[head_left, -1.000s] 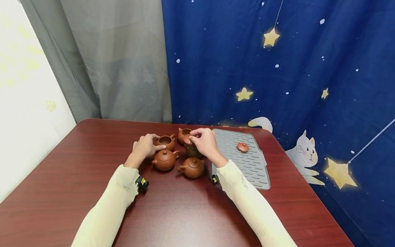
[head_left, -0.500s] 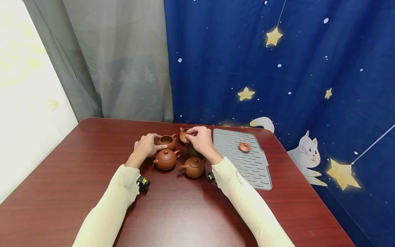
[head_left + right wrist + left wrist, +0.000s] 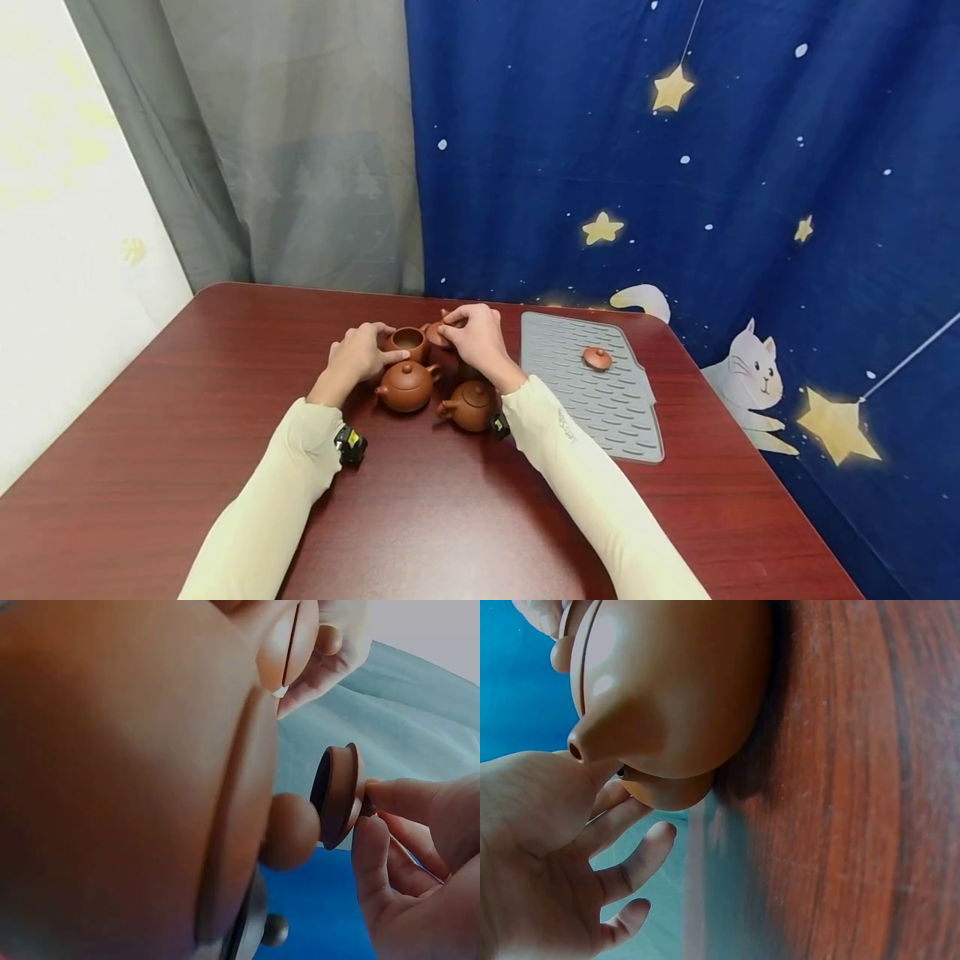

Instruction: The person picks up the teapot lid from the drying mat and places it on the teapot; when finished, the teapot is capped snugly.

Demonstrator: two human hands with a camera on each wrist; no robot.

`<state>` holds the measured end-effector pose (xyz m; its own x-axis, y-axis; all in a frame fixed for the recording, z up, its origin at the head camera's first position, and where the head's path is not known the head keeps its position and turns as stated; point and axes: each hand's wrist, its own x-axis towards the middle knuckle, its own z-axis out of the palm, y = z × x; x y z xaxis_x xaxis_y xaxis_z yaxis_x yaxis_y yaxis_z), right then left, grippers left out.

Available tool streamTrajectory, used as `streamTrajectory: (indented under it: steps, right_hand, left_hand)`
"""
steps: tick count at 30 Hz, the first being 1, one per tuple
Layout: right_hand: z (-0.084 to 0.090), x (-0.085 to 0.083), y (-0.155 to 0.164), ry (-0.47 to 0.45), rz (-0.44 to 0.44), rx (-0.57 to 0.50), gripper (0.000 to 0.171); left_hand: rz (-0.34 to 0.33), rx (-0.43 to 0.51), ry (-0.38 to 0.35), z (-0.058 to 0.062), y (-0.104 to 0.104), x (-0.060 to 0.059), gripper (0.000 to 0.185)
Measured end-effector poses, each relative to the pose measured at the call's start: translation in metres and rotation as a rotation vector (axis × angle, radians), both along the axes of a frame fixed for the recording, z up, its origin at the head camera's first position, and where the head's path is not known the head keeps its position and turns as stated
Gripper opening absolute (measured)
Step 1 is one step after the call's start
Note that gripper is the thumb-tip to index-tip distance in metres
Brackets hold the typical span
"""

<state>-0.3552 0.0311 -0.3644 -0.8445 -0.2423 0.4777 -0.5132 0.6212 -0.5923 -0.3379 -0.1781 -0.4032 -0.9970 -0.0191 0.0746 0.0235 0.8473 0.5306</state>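
Pinching a small clay lid (image 3: 437, 335) by its knob, the right hand (image 3: 474, 337) holds it clear of the table, fingers curled close around it; the right wrist view shows the lid (image 3: 337, 795) edge-on, gripped between fingertips (image 3: 390, 793) and thumb. It hangs just at the 3 o'clock side of the open teapot (image 3: 408, 340), close to the pot's rim but not seated on it.

The left hand (image 3: 358, 354) steadies that open teapot from its 9 o'clock side, fingers bent partway around the body with the index finger laid along the front. From the left wrist view the fingers (image 3: 634, 866) look loosely spread rather than clenched, and how tightly they press I cannot tell.

Two lidded teapots stand nearer the person: one (image 3: 406, 387) at 6 o'clock of the open pot, the other (image 3: 471, 406) to its right, partly under the right wrist. A darker pot (image 3: 468, 371) is mostly hidden behind the right hand. Another lid (image 3: 597, 358) lies alone on the grey ribbed mat (image 3: 600, 417) at 3 o'clock of the group, all on the dark red table (image 3: 187, 400).

Compared with a second ago, the right hand has carried the lid leftward, from above the darker pot towards the open teapot; the left hand has kept its place.
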Motion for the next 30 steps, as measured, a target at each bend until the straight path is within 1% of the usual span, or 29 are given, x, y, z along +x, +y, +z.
streamTrajectory:
  steps: [7, 15, 19, 24, 27, 30]
  right_hand:
    - [-0.002, -0.005, -0.012, -0.019, 0.002, 0.017, 0.01]
    - [-0.006, -0.008, -0.022, -0.09, -0.037, 0.095, 0.007]
    - [-0.009, -0.009, -0.025, -0.114, -0.049, 0.108, 0.006]
    - [-0.009, -0.01, -0.03, -0.109, -0.072, 0.123, 0.005]
    - [-0.01, -0.01, -0.033, -0.09, -0.093, 0.142, 0.004]
    - [-0.009, -0.01, -0.037, -0.076, -0.092, 0.156, 0.004]
  left_hand:
    - [0.002, 0.001, 0.002, 0.001, 0.0, 0.0, 0.06]
    - [0.007, -0.003, -0.001, 0.001, 0.001, 0.0, 0.061]
    - [0.005, 0.006, 0.008, 0.0, 0.001, -0.001, 0.059]
    - [0.002, 0.006, 0.014, 0.0, 0.001, -0.002, 0.059]
    - [0.001, 0.006, 0.014, -0.001, 0.0, -0.002, 0.058]
    - [0.002, 0.01, 0.011, -0.001, -0.001, -0.002, 0.057]
